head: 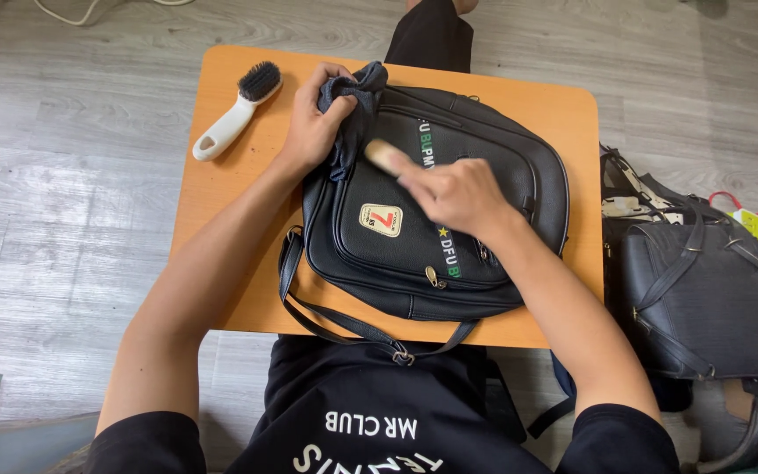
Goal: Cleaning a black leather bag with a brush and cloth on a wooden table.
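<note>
- While the black bag (436, 202) lies flat on the orange table (572, 114), everything else sits around it.
- left hand (313, 127) clamped on a dark cloth (354, 96) at the bag's top corner
- right hand (454, 193), over the bag's middle, fingers closed around a small tan brush (383, 156), a bit blurry
- white-handled brush (234, 110) lies left of the bag, untouched

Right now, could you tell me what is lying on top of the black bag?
On the bag: the left hand pressing a dark cloth, the right hand holding a blurred pale object. The bag beneath them is covered.
</note>
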